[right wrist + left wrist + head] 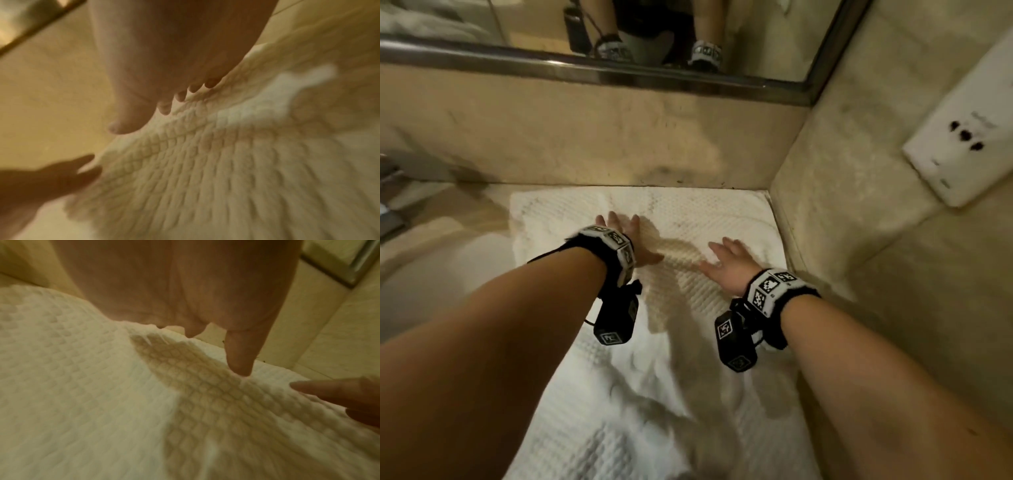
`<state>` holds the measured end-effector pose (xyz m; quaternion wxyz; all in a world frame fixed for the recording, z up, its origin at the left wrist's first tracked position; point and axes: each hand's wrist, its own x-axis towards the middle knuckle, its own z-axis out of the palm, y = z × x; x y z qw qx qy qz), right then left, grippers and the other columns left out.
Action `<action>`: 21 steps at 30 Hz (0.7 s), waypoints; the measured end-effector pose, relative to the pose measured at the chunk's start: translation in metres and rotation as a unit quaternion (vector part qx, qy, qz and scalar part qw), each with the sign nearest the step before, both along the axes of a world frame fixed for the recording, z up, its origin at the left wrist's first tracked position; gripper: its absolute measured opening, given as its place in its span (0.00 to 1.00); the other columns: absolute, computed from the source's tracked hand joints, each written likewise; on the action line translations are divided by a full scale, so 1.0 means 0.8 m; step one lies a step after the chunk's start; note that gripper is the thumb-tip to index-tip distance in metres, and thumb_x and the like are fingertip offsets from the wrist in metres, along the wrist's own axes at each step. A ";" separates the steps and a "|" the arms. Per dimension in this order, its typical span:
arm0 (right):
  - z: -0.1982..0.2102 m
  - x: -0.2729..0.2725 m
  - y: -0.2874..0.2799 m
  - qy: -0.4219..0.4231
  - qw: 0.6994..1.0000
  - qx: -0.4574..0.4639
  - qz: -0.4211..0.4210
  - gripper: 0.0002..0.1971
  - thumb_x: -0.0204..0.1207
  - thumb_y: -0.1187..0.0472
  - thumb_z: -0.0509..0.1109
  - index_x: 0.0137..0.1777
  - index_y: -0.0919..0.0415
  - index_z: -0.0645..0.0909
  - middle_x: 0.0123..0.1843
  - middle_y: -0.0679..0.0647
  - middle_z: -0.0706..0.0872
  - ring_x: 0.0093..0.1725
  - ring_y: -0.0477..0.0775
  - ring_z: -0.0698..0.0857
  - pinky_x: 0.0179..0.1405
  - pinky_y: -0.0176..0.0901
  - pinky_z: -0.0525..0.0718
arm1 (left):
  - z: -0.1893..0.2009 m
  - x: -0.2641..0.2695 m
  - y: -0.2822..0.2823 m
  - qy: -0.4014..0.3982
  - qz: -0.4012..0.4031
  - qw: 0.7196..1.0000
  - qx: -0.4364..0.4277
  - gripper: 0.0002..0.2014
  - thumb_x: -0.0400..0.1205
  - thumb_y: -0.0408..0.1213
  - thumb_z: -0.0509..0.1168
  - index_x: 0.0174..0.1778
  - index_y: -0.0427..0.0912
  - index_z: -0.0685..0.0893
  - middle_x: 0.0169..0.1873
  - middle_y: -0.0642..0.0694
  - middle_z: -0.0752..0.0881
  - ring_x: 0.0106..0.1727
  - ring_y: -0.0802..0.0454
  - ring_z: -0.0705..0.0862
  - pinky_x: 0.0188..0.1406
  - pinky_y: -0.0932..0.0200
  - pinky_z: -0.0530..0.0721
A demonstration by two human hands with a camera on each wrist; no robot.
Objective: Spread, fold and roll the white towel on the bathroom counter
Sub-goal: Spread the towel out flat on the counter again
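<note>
Beige stone walls close in the corner at the upper right of the head view, with a mirror (619,37) above and a white wall socket (962,147) at the right edge. On the pale surface (448,219) below, the white towel (688,212) is laid out from the back wall toward the bottom of the frame, its far end flat against the corner, its near part rumpled into folds at the lower centre.

Several slips can be foreseen. If the hands are swept outward while the near folds are left bunched, the wrinkles are likely to be pushed along rather than removed, and a crooked fold would follow. The towel's right edge lies just beside the side wall (little room is left there), so cloth may be crowded up against it. On the left, the edge is near what looks like a basin; a hard push might send a corner over the rim.

As to the grip: the left hand (631,240) is seen with fingers straight and spread, the palm lowered onto the waffle weave, nothing being clasped. The right hand (726,263) is likewise flat and splayed, fingertips (164,108) touching or just above the cloth; which of the two cannot be told through the blur of the wrist view. Neither hand has hold of anything.
</note>
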<state>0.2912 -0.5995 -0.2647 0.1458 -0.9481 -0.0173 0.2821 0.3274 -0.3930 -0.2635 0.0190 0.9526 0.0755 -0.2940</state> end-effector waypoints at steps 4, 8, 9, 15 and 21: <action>0.011 -0.065 -0.026 -0.046 0.994 -0.010 -0.095 0.32 0.82 0.44 0.58 0.83 0.52 0.55 0.84 0.55 0.51 0.83 0.58 0.54 0.81 0.48 0.56 | 0.012 -0.060 0.001 0.001 0.007 1.000 0.011 0.46 0.75 0.70 0.58 0.83 0.49 0.49 0.82 0.38 0.50 0.82 0.33 0.52 0.78 0.37 0.58; 0.017 -0.141 -0.046 -0.073 0.974 0.011 -0.216 0.28 0.83 0.61 0.58 0.82 0.55 0.55 0.81 0.59 0.57 0.79 0.61 0.62 0.75 0.50 0.65 | 0.023 -0.149 -0.018 -0.001 0.017 1.000 -0.018 0.38 0.73 0.60 0.69 0.75 0.47 0.66 0.72 0.39 0.64 0.71 0.33 0.72 0.66 0.38 0.76; 0.015 -0.150 -0.053 -0.075 0.964 0.032 -0.254 0.28 0.82 0.63 0.58 0.81 0.57 0.56 0.80 0.60 0.62 0.77 0.61 0.66 0.73 0.49 0.68 | 0.023 -0.165 -0.023 0.002 0.005 1.000 -0.023 0.35 0.74 0.58 0.70 0.73 0.47 0.68 0.70 0.39 0.66 0.69 0.33 0.73 0.65 0.39 0.77; 0.004 -0.246 -0.082 -0.052 0.953 -0.102 -0.281 0.27 0.86 0.49 0.54 0.78 0.65 0.65 0.76 0.65 0.70 0.72 0.63 0.73 0.67 0.54 0.77 | 0.018 -0.286 -0.058 -0.011 -0.066 0.997 -0.046 0.25 0.79 0.53 0.67 0.70 0.49 0.73 0.68 0.41 0.72 0.69 0.38 0.73 0.66 0.46 0.73; 0.025 -0.277 -0.087 0.041 0.952 0.135 -0.273 0.16 0.82 0.57 0.63 0.61 0.69 0.82 0.59 0.62 0.85 0.54 0.62 0.84 0.35 0.39 0.74 | 0.023 -0.333 -0.079 -0.039 -0.106 0.994 -0.010 0.18 0.84 0.45 0.58 0.70 0.51 0.74 0.70 0.43 0.73 0.72 0.42 0.71 0.68 0.49 0.72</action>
